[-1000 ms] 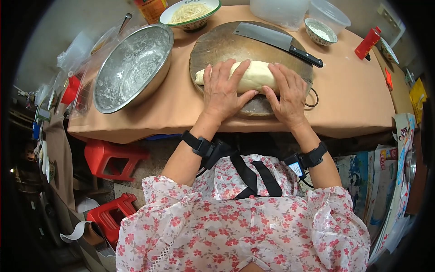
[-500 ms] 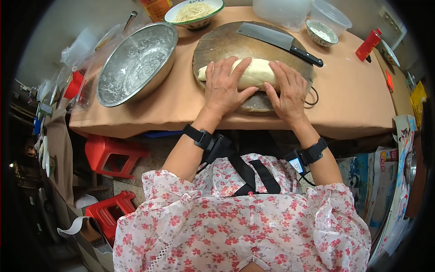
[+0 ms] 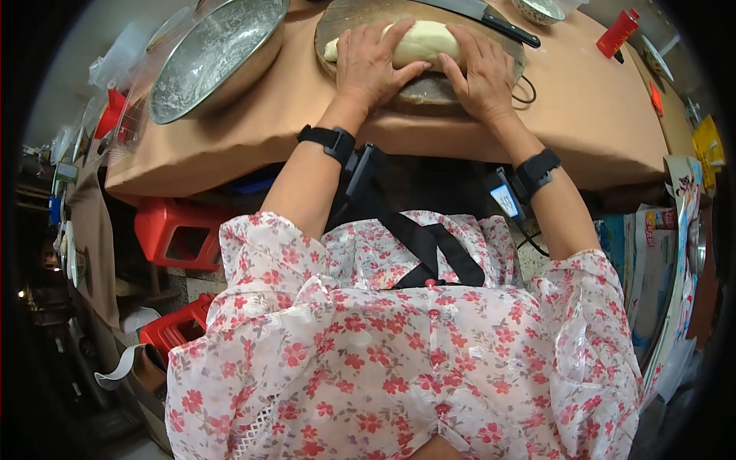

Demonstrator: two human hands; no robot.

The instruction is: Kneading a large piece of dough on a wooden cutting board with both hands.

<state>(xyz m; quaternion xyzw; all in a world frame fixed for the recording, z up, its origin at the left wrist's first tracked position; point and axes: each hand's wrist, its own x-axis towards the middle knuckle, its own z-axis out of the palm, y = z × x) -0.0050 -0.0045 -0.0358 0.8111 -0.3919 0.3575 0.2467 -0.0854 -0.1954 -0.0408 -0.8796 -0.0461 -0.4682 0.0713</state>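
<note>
A thick, pale log of dough [image 3: 429,43] lies crosswise on a round wooden chopping board [image 3: 433,93]. Over its left part rests my left hand [image 3: 371,67], fingers curved across the top and thumb along the near side. My right hand [image 3: 483,73] grips the right end in the same way, its thumb pointing toward the left one. The dough's narrow left tip shows past my left fingers. Behind the dough, a cleaver [image 3: 510,31] with a black handle lies on the board, its blade partly cut off by the frame's top edge.
A large floury metal bowl [image 3: 249,75] stands left of the board. Beyond the board at right are a small patterned bowl [image 3: 539,11] and a red bottle [image 3: 618,33]. Red plastic stools [image 3: 170,234] sit below the table's left side. An orange-tan cloth [image 3: 590,115] covers the table.
The view has tipped toward my body, so the table sits higher in the picture and the noodle bowl has left it. Both hands stay on the dough, with little visible shift against the board.
</note>
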